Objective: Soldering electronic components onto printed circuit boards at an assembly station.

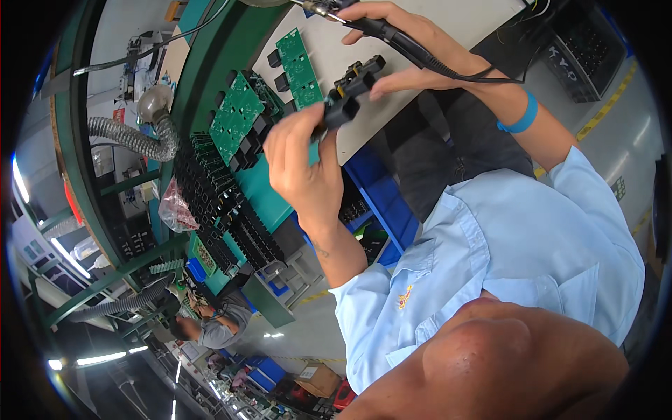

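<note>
My left hand (304, 164) is closed on the lower end of a small circuit board with black block-shaped parts (350, 89), which is tilted above the pale bench top. A soldering iron (392, 40) with a black handle and cable lies along my right hand (427, 56). Its metal tip points toward the upper left, away from the board part. My right thumb reaches out near the board's black end; whether it touches cannot be made out. Close beyond my left hand lie green circuit boards (236, 117), with another green board (299, 66) alongside.
Rows of black parts (220, 199) cover the green mat at the left. A clear bag (177, 208) and a flexible fume duct (136, 140) are beside them. Blue bins (381, 203) sit under the bench edge. Another person (217, 325) works further off.
</note>
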{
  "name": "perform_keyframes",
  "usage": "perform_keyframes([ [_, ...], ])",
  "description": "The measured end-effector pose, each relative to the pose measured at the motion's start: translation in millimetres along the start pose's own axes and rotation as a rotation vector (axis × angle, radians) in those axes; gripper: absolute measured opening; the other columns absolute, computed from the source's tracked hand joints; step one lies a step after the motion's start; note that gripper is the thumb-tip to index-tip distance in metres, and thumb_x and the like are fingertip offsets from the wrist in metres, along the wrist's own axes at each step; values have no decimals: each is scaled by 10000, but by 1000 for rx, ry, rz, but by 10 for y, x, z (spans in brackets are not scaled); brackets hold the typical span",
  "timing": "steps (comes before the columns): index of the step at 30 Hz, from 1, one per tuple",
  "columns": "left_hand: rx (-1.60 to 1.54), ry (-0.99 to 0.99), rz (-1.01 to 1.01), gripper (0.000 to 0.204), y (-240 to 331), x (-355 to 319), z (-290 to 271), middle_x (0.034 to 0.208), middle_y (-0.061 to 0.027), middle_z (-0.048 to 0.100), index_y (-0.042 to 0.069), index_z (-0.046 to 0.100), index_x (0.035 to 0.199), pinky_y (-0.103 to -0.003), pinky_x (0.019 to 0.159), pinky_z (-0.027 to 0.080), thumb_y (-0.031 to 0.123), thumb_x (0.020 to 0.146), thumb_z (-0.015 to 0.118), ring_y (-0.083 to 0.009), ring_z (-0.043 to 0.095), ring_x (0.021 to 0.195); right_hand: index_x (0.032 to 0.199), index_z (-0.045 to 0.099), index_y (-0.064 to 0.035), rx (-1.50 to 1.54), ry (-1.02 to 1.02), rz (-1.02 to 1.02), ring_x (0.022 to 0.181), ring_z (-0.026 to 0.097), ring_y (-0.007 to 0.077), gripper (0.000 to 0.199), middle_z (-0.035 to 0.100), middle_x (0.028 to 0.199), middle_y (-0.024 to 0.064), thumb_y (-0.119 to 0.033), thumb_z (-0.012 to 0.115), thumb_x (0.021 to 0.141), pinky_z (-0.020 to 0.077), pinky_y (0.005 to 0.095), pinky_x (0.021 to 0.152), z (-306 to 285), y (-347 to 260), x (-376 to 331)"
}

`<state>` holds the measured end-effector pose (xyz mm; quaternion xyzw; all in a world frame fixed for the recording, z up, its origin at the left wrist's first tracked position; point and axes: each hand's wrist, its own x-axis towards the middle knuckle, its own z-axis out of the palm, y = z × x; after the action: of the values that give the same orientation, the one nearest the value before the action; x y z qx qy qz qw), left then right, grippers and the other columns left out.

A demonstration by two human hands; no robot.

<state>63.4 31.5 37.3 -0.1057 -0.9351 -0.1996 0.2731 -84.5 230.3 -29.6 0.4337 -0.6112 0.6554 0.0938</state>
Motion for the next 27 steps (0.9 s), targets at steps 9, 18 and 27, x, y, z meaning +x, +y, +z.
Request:
perform_keyframes([
  [9, -400, 326, 72, 401, -263, -507, 703, 1088, -124, 710, 49, 593, 1091, -371, 884, 548, -103, 768, 775, -252, 677, 947, 1426, 451, -54, -111, 64, -21, 1007, 702, 262, 745, 703, 1134, 168, 42, 812, 782, 579, 344, 852, -179, 334, -449],
  [18, -479, 131, -112, 400, -186, -672, 917, 1107, -152, 699, 30, 605, 1089, -370, 900, 560, -91, 753, 786, -276, 679, 1016, 1443, 426, -73, -159, 102, -77, 1057, 704, 295, 788, 686, 1179, 215, 72, 815, 773, 587, 386, 911, -474, 252, -824],
  [27, -466, 133, -146, 459, -94, -665, 931, 1118, -160, 705, 23, 624, 1125, -360, 907, 560, -70, 720, 819, -278, 689, 1014, 1457, 403, -75, -48, 61, -47, 1095, 698, 315, 812, 637, 1277, 241, 79, 813, 773, 582, 376, 925, -512, 326, -903],
])
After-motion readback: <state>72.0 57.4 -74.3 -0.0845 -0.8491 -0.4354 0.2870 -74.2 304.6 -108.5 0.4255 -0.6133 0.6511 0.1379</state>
